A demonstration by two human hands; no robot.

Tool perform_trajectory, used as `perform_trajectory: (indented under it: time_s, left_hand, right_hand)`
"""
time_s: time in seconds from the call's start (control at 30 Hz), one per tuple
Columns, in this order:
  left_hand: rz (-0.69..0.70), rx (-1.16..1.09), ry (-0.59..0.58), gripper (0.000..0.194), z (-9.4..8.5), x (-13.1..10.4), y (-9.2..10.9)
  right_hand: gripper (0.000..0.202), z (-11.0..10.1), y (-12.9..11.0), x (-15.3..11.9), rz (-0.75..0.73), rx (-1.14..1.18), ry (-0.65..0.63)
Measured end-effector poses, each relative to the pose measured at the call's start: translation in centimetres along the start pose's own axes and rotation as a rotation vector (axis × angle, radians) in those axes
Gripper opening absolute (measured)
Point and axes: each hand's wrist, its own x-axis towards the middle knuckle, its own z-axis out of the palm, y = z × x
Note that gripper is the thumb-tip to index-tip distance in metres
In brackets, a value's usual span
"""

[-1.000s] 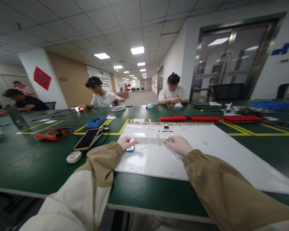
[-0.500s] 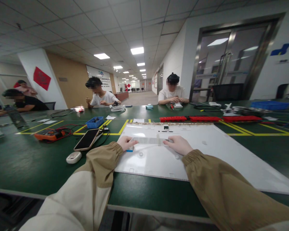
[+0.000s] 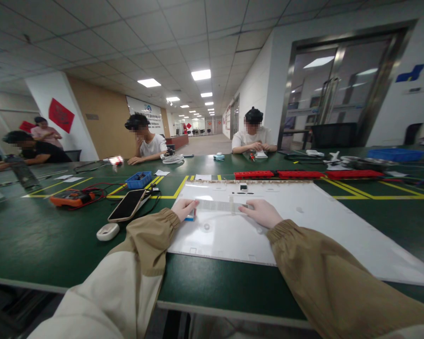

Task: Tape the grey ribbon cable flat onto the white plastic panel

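Note:
A pale, translucent ribbed strip (image 3: pixel 217 206) stretches between my two hands over a large white panel (image 3: pixel 233 240). My left hand (image 3: pixel 184 208) pinches its left end between thumb and fingers. At the other end, my right hand (image 3: pixel 262 212) is closed on the strip the same way. A light crosspiece (image 3: pixel 232 205) stands across the strip near my right fingertips. Under my left fingers shows a small blue and white piece (image 3: pixel 191 217). A small dark part (image 3: pixel 244 187) lies near the panel's far edge.
Left on the green table (image 3: pixel 74 254) are a phone (image 3: pixel 127 205), a white oval device (image 3: pixel 108 231), an orange meter (image 3: pixel 70 198) and a blue bin (image 3: pixel 139 180). Red strips (image 3: pixel 298 174) lie beyond the panel. Other people sit across and to the left.
My left thumb has shifted slightly at the strip's end, and the strip looks a little raised. My right hand has hardly moved. A person across has lowered one arm to the table.

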Motion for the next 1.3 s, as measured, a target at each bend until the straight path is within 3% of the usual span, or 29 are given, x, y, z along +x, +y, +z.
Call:
perform_trajectory:
  time_s: [0.9, 1.3]
  left_hand:
    - [-0.067, -0.056, -0.018, 0.070, -0.04, -0.37, 0.49]
    - [-0.082, -0.075, 0.069, 0.065, 0.29, -0.16, 0.31]
  right_hand:
    - [0.041, 0.09, 0.00, -0.09, -0.007, 0.005, 0.015]
    - [0.041, 0.32, 0.24, -0.05, -0.025, 0.030, 0.042]
